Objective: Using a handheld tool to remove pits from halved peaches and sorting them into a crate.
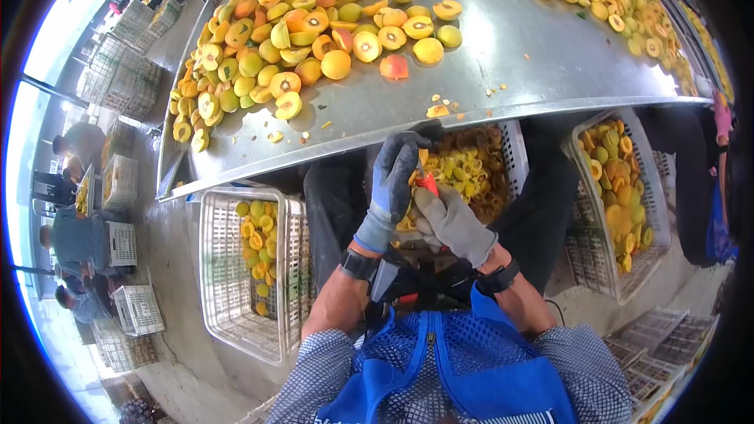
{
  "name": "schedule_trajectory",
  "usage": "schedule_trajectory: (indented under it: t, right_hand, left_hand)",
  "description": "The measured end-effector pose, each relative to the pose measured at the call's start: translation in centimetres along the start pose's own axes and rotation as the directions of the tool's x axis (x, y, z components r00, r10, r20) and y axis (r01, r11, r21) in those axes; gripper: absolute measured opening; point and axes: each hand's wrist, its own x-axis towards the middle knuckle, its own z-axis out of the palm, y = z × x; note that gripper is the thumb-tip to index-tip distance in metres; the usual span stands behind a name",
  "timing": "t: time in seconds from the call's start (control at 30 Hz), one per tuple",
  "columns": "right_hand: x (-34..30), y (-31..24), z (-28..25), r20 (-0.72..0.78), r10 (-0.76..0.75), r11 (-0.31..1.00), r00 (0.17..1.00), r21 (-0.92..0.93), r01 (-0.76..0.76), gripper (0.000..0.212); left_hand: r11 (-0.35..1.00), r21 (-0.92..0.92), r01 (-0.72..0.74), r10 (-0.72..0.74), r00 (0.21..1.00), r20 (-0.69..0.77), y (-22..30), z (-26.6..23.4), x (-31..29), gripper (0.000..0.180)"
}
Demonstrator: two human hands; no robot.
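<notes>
you have a small red-handled tool (427, 183) pinched between your two gloved hands, just below the front edge of the steel surface (534, 55) and above the middle crate (510, 159) of cut fruit; your left hand (393, 180) has its fingers curled down around the tool's top, and your right hand (452, 224) is clenched on its lower end. a heap of halved yellow and orange fruit (298, 31) lies on the surface well beyond your hands, and more white crates (228, 275) of fruit pieces stand on the floor to either side.
</notes>
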Motion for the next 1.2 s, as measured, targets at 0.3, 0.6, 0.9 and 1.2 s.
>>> schedule_trajectory:
  t: [0.3, 0.6, 0.9, 1.2]
  right_hand:
    - [0.4, 0.9, 0.0, -0.104, -0.493, 0.793, 0.864, -0.461, 0.397, 0.037]
    - [0.5, 0.7, 1.1, -0.034, -0.229, 0.971, 0.973, -0.076, 0.226, 0.035]
    - [-0.7, 1.6, 1.3, -0.066, -0.152, 0.984, 0.986, -0.109, 0.144, 0.033]
    - [-0.3, 1.9, 0.5, -0.201, -0.288, 0.892, 0.936, -0.412, 0.186, 0.028]
  left_hand:
    - [0.877, -0.285, 0.388, -0.369, 0.922, 0.118, 0.9, -0.4, 0.6, 0.042]
    - [0.972, -0.147, 0.181, -0.171, 0.982, 0.079, 0.3, -0.7, 0.8, 0.033]
    - [0.910, -0.348, 0.224, -0.199, 0.974, 0.108, -0.3, 0.2, -0.5, 0.022]
    - [0.983, -0.174, 0.053, -0.034, 0.993, 0.109, -1.9, -0.4, 0.0, 0.029]
